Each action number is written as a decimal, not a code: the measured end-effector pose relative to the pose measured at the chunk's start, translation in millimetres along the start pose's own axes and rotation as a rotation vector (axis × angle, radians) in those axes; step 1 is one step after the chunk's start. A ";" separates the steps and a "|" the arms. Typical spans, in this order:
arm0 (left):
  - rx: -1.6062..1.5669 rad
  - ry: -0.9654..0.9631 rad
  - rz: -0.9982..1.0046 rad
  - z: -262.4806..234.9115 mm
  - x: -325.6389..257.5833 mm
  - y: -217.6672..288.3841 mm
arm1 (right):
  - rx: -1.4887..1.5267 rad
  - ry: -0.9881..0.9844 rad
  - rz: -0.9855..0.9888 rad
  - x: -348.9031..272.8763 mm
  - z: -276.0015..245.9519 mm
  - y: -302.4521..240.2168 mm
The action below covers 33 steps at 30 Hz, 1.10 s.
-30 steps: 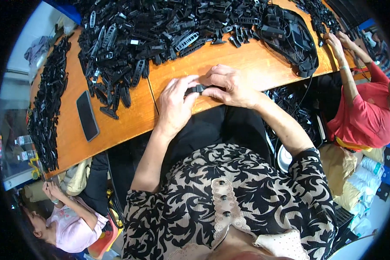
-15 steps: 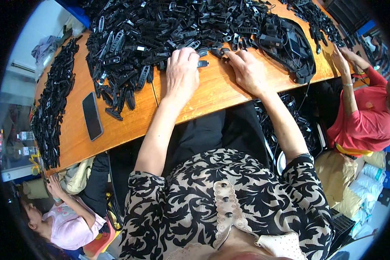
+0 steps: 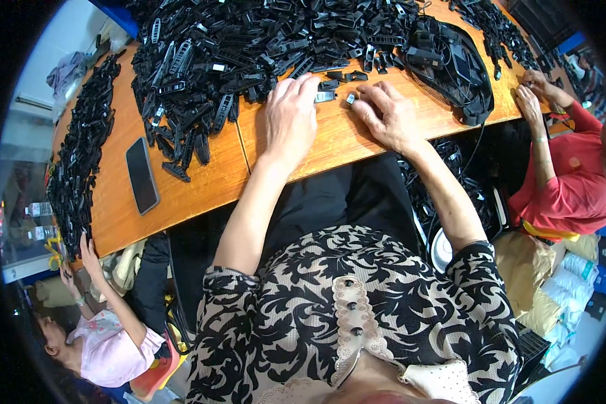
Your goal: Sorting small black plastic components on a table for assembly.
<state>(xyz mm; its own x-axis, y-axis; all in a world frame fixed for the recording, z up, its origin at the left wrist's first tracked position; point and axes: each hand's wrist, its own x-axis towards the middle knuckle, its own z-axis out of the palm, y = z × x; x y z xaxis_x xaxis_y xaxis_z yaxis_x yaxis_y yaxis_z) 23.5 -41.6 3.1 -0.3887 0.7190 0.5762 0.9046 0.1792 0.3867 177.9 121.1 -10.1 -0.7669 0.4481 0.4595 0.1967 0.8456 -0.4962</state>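
Observation:
My left hand (image 3: 291, 116) rests over the table with its fingers curled. A small black plastic part with a silver-grey face (image 3: 325, 96) sticks out from its fingertips; the hand hides the rest. Just right of it, my right hand (image 3: 388, 120) has its thumb and fingers bent together around a small dark piece with a pale end (image 3: 351, 99), mostly hidden. Beyond both hands, a loose black part (image 3: 347, 76) lies on the wood in front of a big heap of black plastic clip-like parts (image 3: 262, 40).
A phone (image 3: 143, 176) lies left on the wooden table (image 3: 209, 182). Another row of black parts (image 3: 81, 141) runs along the left side. A black mesh bag with cables (image 3: 475, 81) sits at the right. Co-workers in pink (image 3: 114, 350) and red (image 3: 562, 182) sit on either side.
Both my hands have drawn slightly nearer, and more of the silver-grey part shows by my left fingertips. My right fingers have moved off the dark piece near the heap.

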 end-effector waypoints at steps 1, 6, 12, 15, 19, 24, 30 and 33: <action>0.017 -0.126 -0.086 0.1 2.6 -0.3 | -0.006 -0.017 -0.085 -0.2 -0.2 2.1; -0.167 -0.118 -0.143 -6.2 -18.0 -4.6 | 0.119 -0.031 -0.167 -0.1 2.0 11.4; -0.399 -0.184 -0.302 -19.8 -32.3 -3.4 | 0.137 -0.168 -0.258 -1.7 -4.9 -12.7; -0.390 -0.198 -0.298 -21.7 -31.8 -2.4 | 0.178 -0.199 -0.250 -3.1 -10.0 -11.1; -0.412 -0.196 -0.320 -21.2 -33.4 -4.4 | 0.174 -0.270 -0.283 -4.5 -14.2 -14.2; -0.434 -0.229 -0.314 -26.8 -33.6 -1.5 | 0.079 -0.301 -0.324 -4.2 -14.9 -20.5; -0.325 -0.129 -0.179 -24.6 -37.2 -3.3 | 0.184 -0.147 -0.420 1.6 20.9 -33.6; -0.241 -0.104 -0.105 -19.8 -45.0 -6.9 | 0.387 -0.259 -0.252 6.1 16.9 -20.2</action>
<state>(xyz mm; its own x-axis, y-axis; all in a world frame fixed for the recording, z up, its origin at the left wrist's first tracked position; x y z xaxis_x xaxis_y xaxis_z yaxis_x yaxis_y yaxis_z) 31.3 -88.5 -11.2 -0.4468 0.7720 0.4521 0.7880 0.1004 0.6074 158.9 101.9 -9.8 -0.8966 0.1173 0.4271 -0.2153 0.7272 -0.6518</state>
